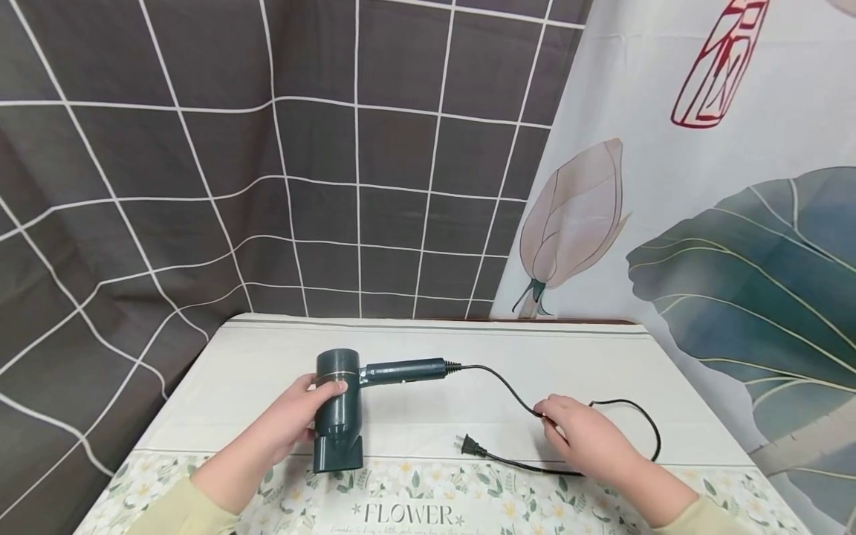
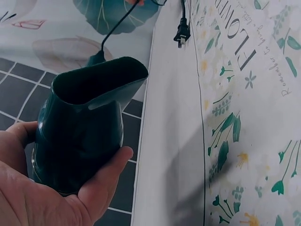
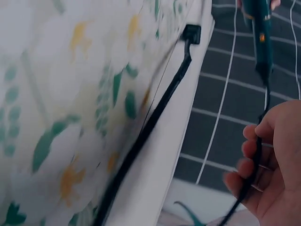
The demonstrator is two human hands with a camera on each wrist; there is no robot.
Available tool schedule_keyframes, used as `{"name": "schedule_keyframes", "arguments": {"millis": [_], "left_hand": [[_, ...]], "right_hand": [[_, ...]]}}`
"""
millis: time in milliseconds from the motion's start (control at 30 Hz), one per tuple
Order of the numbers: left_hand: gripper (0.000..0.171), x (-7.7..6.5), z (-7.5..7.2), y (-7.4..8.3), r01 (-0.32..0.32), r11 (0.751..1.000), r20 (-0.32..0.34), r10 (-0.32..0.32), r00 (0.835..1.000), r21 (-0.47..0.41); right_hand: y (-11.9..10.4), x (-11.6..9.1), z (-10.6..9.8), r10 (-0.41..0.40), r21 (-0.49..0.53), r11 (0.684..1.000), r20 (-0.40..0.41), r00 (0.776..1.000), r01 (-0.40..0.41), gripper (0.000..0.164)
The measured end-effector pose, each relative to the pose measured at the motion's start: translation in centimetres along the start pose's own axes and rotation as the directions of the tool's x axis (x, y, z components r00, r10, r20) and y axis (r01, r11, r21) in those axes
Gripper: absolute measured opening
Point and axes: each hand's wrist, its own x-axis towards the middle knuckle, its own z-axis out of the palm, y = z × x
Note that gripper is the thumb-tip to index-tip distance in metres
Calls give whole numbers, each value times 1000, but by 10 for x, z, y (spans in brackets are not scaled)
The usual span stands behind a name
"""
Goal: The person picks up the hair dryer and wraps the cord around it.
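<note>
A dark teal hair dryer (image 1: 338, 412) is gripped around its barrel by my left hand (image 1: 294, 416), the thumb lying across the front. Its flat nozzle (image 2: 99, 82) points toward me, and its handle (image 1: 404, 370) extends to the right. From the handle's end a black cord (image 1: 498, 375) runs to my right hand (image 1: 582, 431), which pinches it between thumb and curled fingers. Past that hand the cord loops round and back to a two-prong plug (image 1: 472, 446) near the middle of the table. In the right wrist view the cord (image 3: 257, 157) crosses the curled fingers.
The table (image 1: 414, 338) has a white cover with a floral band and the printed word FLOWER (image 1: 408, 513). Behind it hangs a dark grey curtain (image 1: 401, 148) with white grid lines. A pale curtain with a lotus print (image 1: 575, 215) hangs at the right.
</note>
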Motion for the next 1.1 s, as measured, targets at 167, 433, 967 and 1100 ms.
{"name": "schedule_keyframes", "arguments": {"millis": [167,433,967,1100], "left_hand": [[89,1,2,3,-1,1000,-14,1,1000,-10],[91,2,9,4,-32,999,-19,32,999,-11],[89,0,24,3,-51,999,-4,51,999,-8],[86,0,26,1,-51,999,9,51,999,-18]], "right_hand": [[-14,7,-4,-132,-11,991,-40,990,132,18],[-28,23,-2,-329,-21,944,-126,936,329,10],[-52,72,-9,-532,21,840,-168,830,543,7],[-53,83,-10,-523,43,841,-189,831,539,3]]}}
